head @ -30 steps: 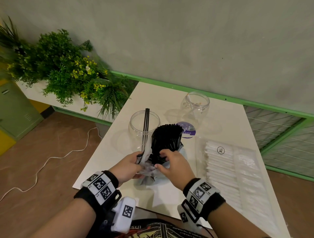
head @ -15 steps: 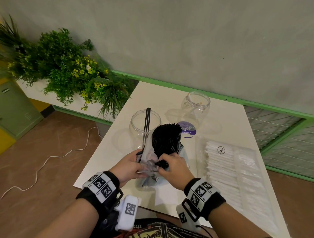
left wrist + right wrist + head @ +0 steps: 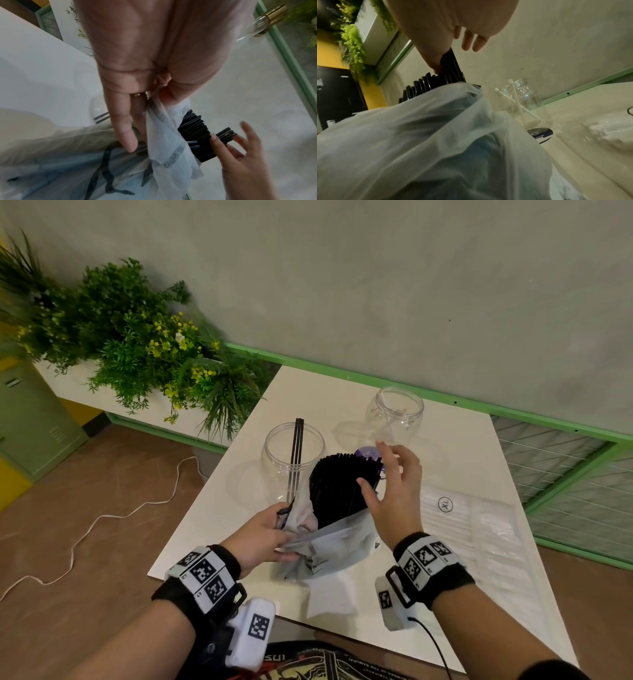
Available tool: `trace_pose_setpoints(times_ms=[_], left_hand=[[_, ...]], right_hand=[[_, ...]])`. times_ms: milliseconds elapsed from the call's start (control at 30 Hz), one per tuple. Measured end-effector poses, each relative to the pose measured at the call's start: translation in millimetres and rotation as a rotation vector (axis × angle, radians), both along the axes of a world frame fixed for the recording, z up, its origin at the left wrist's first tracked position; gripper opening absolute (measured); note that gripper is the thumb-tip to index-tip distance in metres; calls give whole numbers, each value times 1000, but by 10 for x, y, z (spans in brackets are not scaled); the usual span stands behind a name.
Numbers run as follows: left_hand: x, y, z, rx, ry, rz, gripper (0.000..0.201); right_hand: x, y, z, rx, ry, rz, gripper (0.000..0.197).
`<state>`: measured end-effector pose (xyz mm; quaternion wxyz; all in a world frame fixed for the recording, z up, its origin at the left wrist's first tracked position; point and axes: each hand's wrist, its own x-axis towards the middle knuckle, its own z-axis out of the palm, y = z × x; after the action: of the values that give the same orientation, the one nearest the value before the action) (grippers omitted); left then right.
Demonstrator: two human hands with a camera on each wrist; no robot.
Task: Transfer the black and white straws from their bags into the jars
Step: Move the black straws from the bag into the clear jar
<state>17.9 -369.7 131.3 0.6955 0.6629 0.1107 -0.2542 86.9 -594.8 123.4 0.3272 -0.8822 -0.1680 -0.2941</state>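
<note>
A bundle of black straws [image 3: 342,487] stands upright in a translucent plastic bag [image 3: 329,549] on the white table [image 3: 462,446]. My left hand [image 3: 282,522] pinches the bag's left edge [image 3: 159,119]. My right hand [image 3: 376,470] is spread open at the top right of the bundle, its thumb [image 3: 436,67] touching the straws [image 3: 426,83]. A clear jar [image 3: 274,460] behind the bag holds a few black straws [image 3: 297,446]. A second clear jar [image 3: 399,409] farther back holds white straws [image 3: 518,105]. A flat bag of white straws [image 3: 472,529] lies on the right.
A purple round label [image 3: 368,451] shows behind the black bundle. A planter of green plants [image 3: 137,350] borders the table's left side. A green rail [image 3: 513,419] and wire panels run along the back and right. A white cable [image 3: 102,515] lies on the floor.
My right hand left the lower part of the bundle at the bag's mouth, rose and opened beside the straw tops. The left hand kept its hold on the bag.
</note>
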Motion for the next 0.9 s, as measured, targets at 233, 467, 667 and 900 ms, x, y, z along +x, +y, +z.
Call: trace_pose_setpoints(times_ms=[233,467,667,900], left_hand=[[5,0,17,44,-13,-1,46],[11,-20,31,75,-33,-21,47],[-12,-62,32,83,-24,-55,40],[-34,-78,-10,204,72,-140,37]], right_hand=[[-18,-52,12,-202,104,1,52],[-622,35,-213,-477,-101,390,50],[-500,88,-412,-715,28,202,42],[-422,148,-365,-605,95,183,45]])
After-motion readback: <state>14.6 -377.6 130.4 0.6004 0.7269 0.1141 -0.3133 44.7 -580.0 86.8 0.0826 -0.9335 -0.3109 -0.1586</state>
